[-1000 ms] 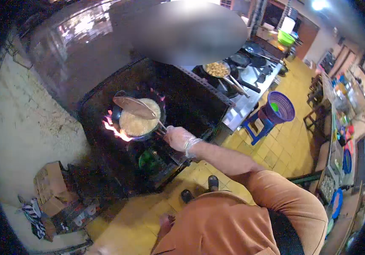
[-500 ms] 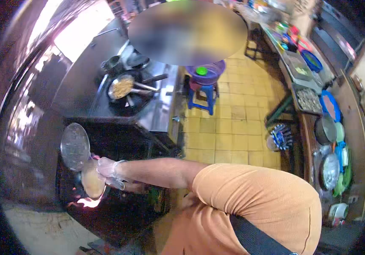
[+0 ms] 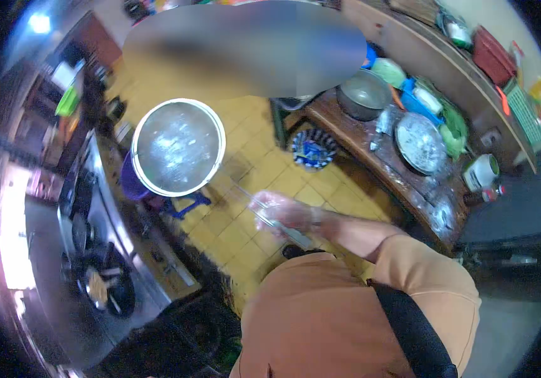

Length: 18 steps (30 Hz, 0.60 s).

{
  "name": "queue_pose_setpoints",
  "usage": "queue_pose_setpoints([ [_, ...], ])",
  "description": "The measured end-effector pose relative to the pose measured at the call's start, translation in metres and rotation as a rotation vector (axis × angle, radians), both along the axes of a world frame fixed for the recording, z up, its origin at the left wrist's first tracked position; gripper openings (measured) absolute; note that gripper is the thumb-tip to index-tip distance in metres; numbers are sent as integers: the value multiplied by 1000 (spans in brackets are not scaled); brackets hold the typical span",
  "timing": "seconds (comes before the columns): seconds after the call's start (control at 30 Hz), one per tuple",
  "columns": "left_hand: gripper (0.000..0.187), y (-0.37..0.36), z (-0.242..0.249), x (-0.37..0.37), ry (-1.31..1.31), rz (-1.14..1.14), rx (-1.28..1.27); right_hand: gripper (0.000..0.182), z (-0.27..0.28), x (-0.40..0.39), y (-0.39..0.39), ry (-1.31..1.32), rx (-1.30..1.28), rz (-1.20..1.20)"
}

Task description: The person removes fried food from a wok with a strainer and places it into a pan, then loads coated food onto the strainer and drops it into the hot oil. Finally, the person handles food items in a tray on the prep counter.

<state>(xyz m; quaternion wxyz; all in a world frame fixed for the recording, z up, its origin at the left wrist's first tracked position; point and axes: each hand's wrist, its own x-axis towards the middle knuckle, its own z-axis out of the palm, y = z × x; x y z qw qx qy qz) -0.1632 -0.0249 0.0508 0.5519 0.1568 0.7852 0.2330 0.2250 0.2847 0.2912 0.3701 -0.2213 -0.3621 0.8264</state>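
My right hand [image 3: 276, 211], in a clear plastic glove, is closed around the long thin handle of a round metal strainer [image 3: 179, 146]. The strainer has a pale rim and a greyish, shiny face; whether it is fine mesh is too blurred to tell. It is held out in front of me, over the yellow tiled floor, and hides part of a purple basin [image 3: 133, 179] and a blue stool [image 3: 190, 205] behind it. My left hand is out of sight.
On the left runs a steel counter [image 3: 116, 236] with a dark pan [image 3: 122, 293] holding tan food. To the right, a wooden table [image 3: 371, 151] bears a metal pot [image 3: 363, 94], a floured round tray [image 3: 420, 143] and a white tub [image 3: 481, 171]. A blue-and-white basket [image 3: 314, 150] stands below.
The view has swung right, away from the flame. My right hand has moved from beside a pale tan round thing over the fire, and the round strainer is now out over the floor.
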Motion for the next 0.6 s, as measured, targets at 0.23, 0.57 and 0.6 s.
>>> queue_pose_setpoints([
  [0.23, 45, 105, -25, -11, 729, -1124, 296, 47, 10, 183, -104, -290, -93, -1079],
  [0.57, 40, 327, 99, 107, -111, -413, 180, 25, -86, 311, -129, -275, -263, -1625],
  [0.6, 39, 333, 98, 111, -124, -416, 232, 23, -94, 318, -127, -289, -326, -1637],
])
